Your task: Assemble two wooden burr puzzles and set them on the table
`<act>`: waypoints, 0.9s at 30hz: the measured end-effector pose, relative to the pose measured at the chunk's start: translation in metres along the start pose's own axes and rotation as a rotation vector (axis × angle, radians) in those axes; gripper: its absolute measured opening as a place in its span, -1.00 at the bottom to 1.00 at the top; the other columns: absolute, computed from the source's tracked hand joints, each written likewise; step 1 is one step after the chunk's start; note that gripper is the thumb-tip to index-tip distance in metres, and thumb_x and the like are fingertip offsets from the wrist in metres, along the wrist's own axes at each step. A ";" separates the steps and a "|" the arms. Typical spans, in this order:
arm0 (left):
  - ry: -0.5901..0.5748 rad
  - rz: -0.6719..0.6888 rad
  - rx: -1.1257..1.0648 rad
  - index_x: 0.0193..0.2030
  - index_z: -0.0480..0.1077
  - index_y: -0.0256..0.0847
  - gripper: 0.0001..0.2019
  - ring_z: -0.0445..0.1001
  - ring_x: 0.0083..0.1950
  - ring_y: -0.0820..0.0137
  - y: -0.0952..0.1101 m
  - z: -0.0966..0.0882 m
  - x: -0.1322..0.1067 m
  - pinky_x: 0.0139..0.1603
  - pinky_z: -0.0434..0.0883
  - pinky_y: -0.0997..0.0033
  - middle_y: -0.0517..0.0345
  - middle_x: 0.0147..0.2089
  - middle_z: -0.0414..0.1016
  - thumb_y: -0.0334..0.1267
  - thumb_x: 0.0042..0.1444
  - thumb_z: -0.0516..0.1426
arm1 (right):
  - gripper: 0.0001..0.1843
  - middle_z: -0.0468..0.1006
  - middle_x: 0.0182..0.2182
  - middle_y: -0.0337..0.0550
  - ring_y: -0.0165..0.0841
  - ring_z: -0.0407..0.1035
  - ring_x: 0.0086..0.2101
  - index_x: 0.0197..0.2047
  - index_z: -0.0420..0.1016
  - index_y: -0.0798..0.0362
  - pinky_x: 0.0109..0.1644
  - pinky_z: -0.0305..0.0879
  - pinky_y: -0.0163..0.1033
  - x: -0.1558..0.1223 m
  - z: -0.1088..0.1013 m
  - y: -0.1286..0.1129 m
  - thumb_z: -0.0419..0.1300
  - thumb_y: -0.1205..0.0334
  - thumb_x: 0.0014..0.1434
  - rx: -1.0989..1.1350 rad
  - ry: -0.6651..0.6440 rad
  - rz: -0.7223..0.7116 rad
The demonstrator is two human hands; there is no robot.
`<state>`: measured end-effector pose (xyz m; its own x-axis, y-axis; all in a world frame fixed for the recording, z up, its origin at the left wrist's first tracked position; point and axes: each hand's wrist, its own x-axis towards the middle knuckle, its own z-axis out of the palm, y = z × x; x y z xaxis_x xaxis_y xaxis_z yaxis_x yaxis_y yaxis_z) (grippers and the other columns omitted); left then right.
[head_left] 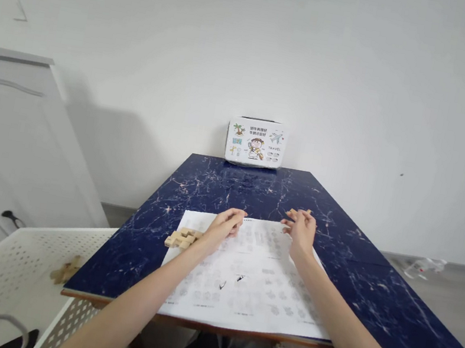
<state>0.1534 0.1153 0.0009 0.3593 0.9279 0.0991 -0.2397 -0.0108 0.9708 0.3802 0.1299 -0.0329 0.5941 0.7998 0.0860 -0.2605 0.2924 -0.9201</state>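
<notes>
You had both hands out over the printed sheet (251, 273) on the dark blue marbled table (368, 270); your right hand (302, 231) held a small wooden piece (297, 213) pinched at its fingertips, just past the sheet's far right corner, and your left hand (226, 225) lay curled at the sheet's far left, fingers drawn in narrow, though whether anything sat inside them I could not tell; a cluster of notched wooden blocks (183, 238) lay just beside your left wrist, on the sheet's left edge.

The step looked to be fitting pieces of a wooden puzzle; to do it well, I judged, you needed to keep the pinch light and near the piece's end so its notches stayed in sight, and to turn it against the diagrams before pressing anything together, since such cuts seat only one way.

The blocks were pale raw wood, square-cut and stepped; the sheet was thin white paper, flat, printed in grey rows; the tabletop was glossy with pale veins and a wooden rim; a perforated white plastic basket (5, 260) stood at your left with another wooden piece (66, 270) in it; a soft printed pouch (256, 142) stood against the wall.
</notes>
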 end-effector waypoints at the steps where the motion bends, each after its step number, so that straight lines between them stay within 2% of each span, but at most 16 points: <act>1: -0.011 0.010 0.018 -0.19 0.47 -0.24 -0.56 0.05 -0.53 0.59 0.001 0.001 -0.001 -0.51 -0.02 0.48 0.32 -0.45 0.21 0.10 0.03 0.36 | -0.56 0.53 -0.26 -0.27 -0.41 0.47 -0.53 -0.09 0.16 -0.13 -0.60 0.23 -0.36 -0.002 0.001 -0.001 0.29 -0.06 0.12 -0.007 -0.005 -0.021; 4: -0.036 0.045 0.067 -0.22 0.47 -0.24 -0.57 0.05 -0.52 0.57 0.006 0.004 -0.002 -0.49 0.00 0.47 0.32 -0.47 0.21 0.11 0.05 0.35 | -0.53 0.55 -0.21 -0.23 -0.40 0.48 -0.53 0.02 0.17 -0.13 -0.60 0.22 -0.36 -0.011 0.005 -0.006 0.26 -0.01 0.13 -0.040 -0.050 -0.094; 6: -0.054 0.085 0.131 -0.23 0.47 -0.23 -0.60 0.09 -0.50 0.55 0.013 0.006 -0.007 -0.47 0.03 0.46 0.31 -0.47 0.23 0.10 0.09 0.33 | -0.53 0.57 -0.23 -0.23 -0.41 0.45 -0.54 0.08 0.19 -0.11 -0.58 0.21 -0.36 -0.019 0.009 -0.011 0.23 0.02 0.16 -0.090 -0.128 -0.161; 9: -0.116 0.210 0.402 -0.21 0.49 -0.19 -0.70 0.23 -0.43 0.47 0.030 0.005 -0.023 -0.40 0.15 0.44 0.23 -0.43 0.33 0.03 0.23 0.23 | -0.66 0.56 -0.36 -0.25 -0.41 0.38 -0.56 0.04 0.29 -0.05 -0.52 0.20 -0.33 -0.032 0.015 -0.016 0.17 0.07 0.24 -0.214 -0.327 -0.236; 12: -0.150 0.284 0.724 -0.20 0.53 -0.13 -0.76 0.37 -0.36 0.37 0.051 -0.005 -0.049 -0.34 0.23 0.40 0.15 -0.39 0.46 -0.04 0.33 0.13 | -0.79 0.55 -0.45 -0.26 -0.38 0.34 -0.59 -0.07 0.37 -0.03 -0.47 0.20 -0.28 -0.045 0.019 -0.016 0.13 0.06 0.30 -0.343 -0.578 -0.248; 15: -0.080 0.379 0.978 -0.16 0.54 -0.08 -0.82 0.45 -0.23 0.27 0.069 -0.029 -0.074 -0.18 0.34 0.33 0.07 -0.21 0.57 -0.09 0.32 0.15 | -0.86 0.57 -0.49 -0.27 -0.36 0.33 -0.59 -0.11 0.41 -0.05 -0.42 0.19 -0.27 -0.055 0.021 -0.014 0.09 0.14 0.33 -0.510 -0.764 -0.300; 18: 0.021 0.423 1.199 -0.01 0.50 -0.07 -0.77 0.45 0.03 0.15 0.080 -0.064 -0.090 0.13 0.35 0.16 0.03 -0.03 0.55 -0.07 0.26 0.20 | -0.86 0.58 -0.51 -0.28 -0.35 0.34 -0.56 -0.13 0.44 -0.05 -0.38 0.15 -0.27 -0.059 0.021 -0.013 0.06 0.22 0.33 -0.639 -0.842 -0.358; 20: 0.041 0.389 1.293 0.11 0.45 -0.07 -0.60 0.38 0.22 0.06 0.085 -0.088 -0.098 0.27 0.30 0.04 -0.04 0.16 0.49 0.01 0.19 0.26 | -0.86 0.58 -0.51 -0.29 -0.34 0.35 -0.55 -0.14 0.44 -0.05 -0.36 0.14 -0.27 -0.060 0.020 -0.014 0.05 0.25 0.32 -0.684 -0.860 -0.378; 22: 0.009 0.331 1.359 0.22 0.39 -0.07 -0.43 0.32 0.32 0.00 0.087 -0.108 -0.103 0.34 0.27 -0.03 -0.07 0.28 0.43 0.09 0.12 0.31 | -0.84 0.59 -0.50 -0.29 -0.34 0.37 -0.53 -0.12 0.43 -0.03 -0.35 0.14 -0.27 -0.060 0.020 -0.015 0.04 0.26 0.33 -0.722 -0.869 -0.392; 25: -0.052 0.191 1.428 0.31 0.34 -0.09 -0.24 0.32 0.36 -0.06 0.085 -0.128 -0.106 0.36 0.29 -0.06 -0.09 0.33 0.40 0.16 0.03 0.35 | -0.82 0.59 -0.49 -0.29 -0.34 0.38 -0.52 -0.11 0.43 -0.01 -0.33 0.15 -0.28 -0.061 0.020 -0.016 0.01 0.27 0.34 -0.775 -0.874 -0.401; 27: -0.087 0.122 1.440 0.35 0.32 -0.08 -0.20 0.34 0.36 -0.06 0.083 -0.136 -0.105 0.35 0.31 -0.04 -0.09 0.34 0.40 0.17 0.02 0.35 | -0.81 0.60 -0.49 -0.30 -0.35 0.36 -0.53 -0.11 0.43 -0.01 -0.34 0.15 -0.28 -0.061 0.020 -0.017 0.00 0.28 0.33 -0.792 -0.876 -0.395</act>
<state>-0.0268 0.0672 0.0412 0.4685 0.8693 0.1579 0.8072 -0.4938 0.3235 0.3333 0.0864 -0.0155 -0.2591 0.8983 0.3549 0.5311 0.4394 -0.7245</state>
